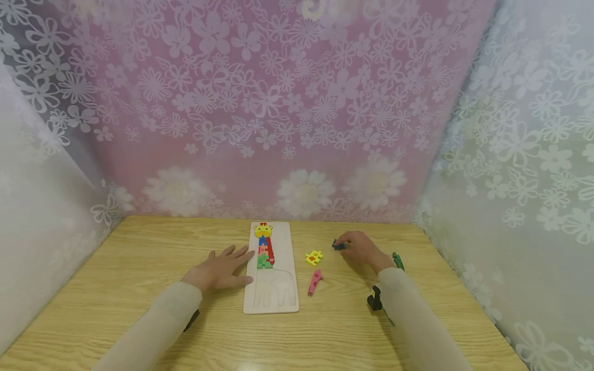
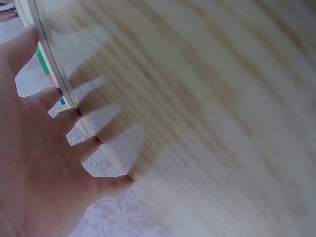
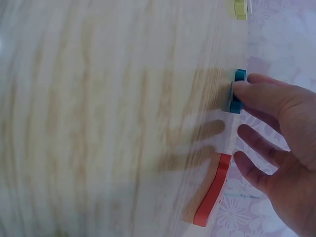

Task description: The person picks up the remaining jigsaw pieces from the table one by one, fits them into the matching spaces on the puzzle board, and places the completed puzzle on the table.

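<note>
A pale giraffe puzzle board (image 1: 274, 304) lies on the table, its head and neck pieces (image 1: 263, 245) fitted and the body and leg recess bare. My left hand (image 1: 223, 269), fingers spread, touches the board's left edge; the left wrist view shows its thumb (image 2: 24, 47) by the same edge. My right hand (image 1: 362, 249) pinches a dark blue puzzle piece (image 1: 339, 245) between thumb and finger. In the right wrist view this blue piece (image 3: 238, 91) appears at or just above the tabletop. A red-sided piece (image 3: 213, 190) lies below my other fingers there.
Between board and right hand lie a yellow puzzle piece (image 1: 314, 257) and a pink one (image 1: 315, 282). A green piece (image 1: 397, 260) is beside my right wrist, partly hidden by it. Flowered curtains (image 1: 297, 129) stand behind the wooden table (image 1: 223, 335) and at both sides.
</note>
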The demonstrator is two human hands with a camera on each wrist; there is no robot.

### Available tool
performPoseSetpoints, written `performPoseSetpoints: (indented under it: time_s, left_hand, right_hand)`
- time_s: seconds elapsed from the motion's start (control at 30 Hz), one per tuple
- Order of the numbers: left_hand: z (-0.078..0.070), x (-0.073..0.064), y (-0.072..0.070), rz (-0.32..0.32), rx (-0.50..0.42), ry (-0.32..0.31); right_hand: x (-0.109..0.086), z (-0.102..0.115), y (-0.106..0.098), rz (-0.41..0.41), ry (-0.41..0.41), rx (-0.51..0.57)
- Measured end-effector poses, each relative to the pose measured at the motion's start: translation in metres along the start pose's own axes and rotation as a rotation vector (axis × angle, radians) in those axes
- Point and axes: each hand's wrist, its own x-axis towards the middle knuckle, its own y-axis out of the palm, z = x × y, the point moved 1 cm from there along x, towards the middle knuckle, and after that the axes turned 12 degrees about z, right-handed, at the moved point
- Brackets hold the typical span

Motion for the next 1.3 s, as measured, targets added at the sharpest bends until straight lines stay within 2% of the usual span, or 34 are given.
performPoseSetpoints:
  time_s: [0.3, 0.57, 0.83, 1.0, 1.3]
  left_hand:
    - [-0.002, -0.001, 0.000, -0.009, 0.008, 0.002]
    - [-0.002, -0.001, -0.001, -0.007, 0.009, 0.006]
    - [-0.002, -0.001, 0.000, -0.005, -0.001, 0.005]
    - [-0.002, -0.001, 0.001, -0.005, -0.003, 0.005]
    - [-0.004, -0.003, -0.001, -0.008, -0.012, 0.002]
  right_hand:
    - [0.000, 0.004, 0.003, -0.020, 0.058, 0.002]
    - [0.002, 0.004, 0.005, -0.025, 0.071, 0.029]
    - [0.003, 0.004, 0.006, -0.026, 0.036, 0.007]
    - [0.001, 0.006, 0.004, -0.030, 0.036, 0.037]
    - [-0.002, 0.021, -0.004, -0.060, -0.069, 0.076]
